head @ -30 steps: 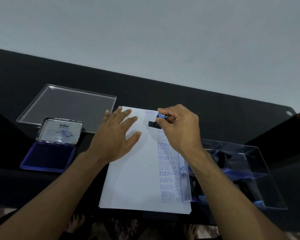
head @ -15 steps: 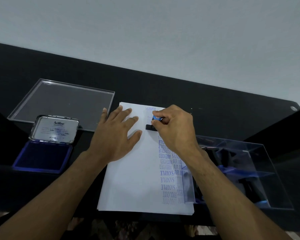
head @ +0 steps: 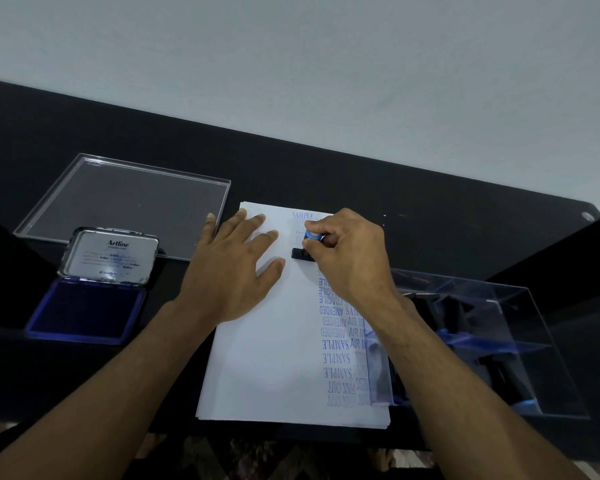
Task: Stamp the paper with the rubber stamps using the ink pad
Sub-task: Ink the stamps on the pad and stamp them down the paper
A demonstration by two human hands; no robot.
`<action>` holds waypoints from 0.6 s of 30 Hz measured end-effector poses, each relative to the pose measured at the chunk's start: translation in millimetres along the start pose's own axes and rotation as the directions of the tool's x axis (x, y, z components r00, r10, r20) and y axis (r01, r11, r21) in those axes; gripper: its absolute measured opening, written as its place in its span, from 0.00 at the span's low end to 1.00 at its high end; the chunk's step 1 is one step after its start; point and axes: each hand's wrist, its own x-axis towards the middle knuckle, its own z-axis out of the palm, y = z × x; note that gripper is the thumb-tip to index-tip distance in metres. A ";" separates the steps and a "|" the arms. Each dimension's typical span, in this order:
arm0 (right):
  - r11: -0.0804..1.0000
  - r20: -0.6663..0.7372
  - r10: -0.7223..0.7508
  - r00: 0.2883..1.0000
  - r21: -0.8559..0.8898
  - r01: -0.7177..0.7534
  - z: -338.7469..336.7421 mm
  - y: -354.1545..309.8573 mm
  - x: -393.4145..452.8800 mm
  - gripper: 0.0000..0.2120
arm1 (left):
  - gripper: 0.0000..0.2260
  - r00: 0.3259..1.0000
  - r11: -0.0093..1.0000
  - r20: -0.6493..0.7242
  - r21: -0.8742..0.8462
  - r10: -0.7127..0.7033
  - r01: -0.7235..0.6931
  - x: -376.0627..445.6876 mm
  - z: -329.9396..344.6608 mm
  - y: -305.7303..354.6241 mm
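Right hand [head: 350,258] fingers grip the blue-topped rubber stamp [head: 307,245] on the paper [head: 267,368]; left hand [head: 232,271] fingers lie spread flat beside the stamp.

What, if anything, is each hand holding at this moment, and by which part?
The right hand pinches the rubber stamp by its blue-capped handle. The left hand holds nothing, resting flat on the paper.

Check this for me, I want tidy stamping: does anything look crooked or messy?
Yes. The blue prints down the paper crowd and overlap, and some read upside down against the top SAMPLE print. The clear box overlaps the paper's right edge.
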 end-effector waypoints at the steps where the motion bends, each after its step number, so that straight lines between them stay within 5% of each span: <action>1: 1.000 0.001 -0.006 1.000 -0.002 0.006 0.2 -0.8 0.2 0.14 | 0.30 1.000 1.000 0.001 -0.002 -0.001 0.001 0.1 0.0 0.1; 18: 0.994 0.032 -0.029 0.999 -0.102 0.032 1.5 -2.9 6.6 0.08 | 0.28 1.000 1.000 -0.013 -0.012 0.002 -0.002 -1.1 -0.4 0.8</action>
